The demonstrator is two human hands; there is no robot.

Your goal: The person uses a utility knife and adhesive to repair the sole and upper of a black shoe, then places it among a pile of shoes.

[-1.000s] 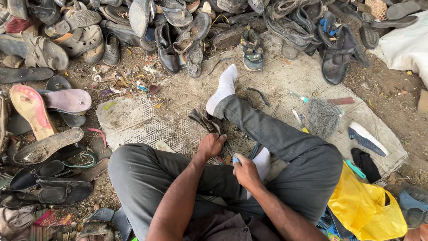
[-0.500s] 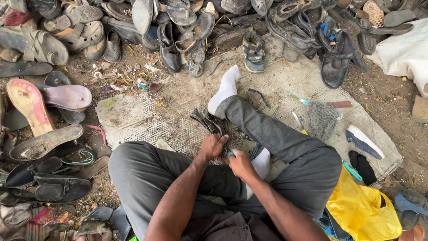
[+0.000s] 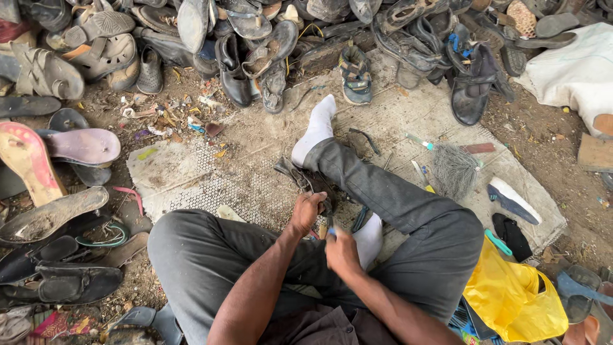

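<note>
I sit on the ground with my legs in grey trousers and white socks. My left hand (image 3: 306, 211) grips a dark worn shoe piece (image 3: 301, 177) that lies against my outstretched leg. My right hand (image 3: 341, 250) is closed around a small tool with a wooden handle (image 3: 324, 227), held right beside the left hand at the shoe piece. The tool's tip is hidden between the hands.
A heap of old shoes and sandals (image 3: 255, 38) lines the far side and the left. A worn mat (image 3: 191, 172) lies under my legs. A brush (image 3: 452, 169), small tools and a yellow plastic bag (image 3: 511, 297) lie at the right.
My right hand has moved left, closing up to the left hand at the shoe piece. The view has shifted slightly.
</note>
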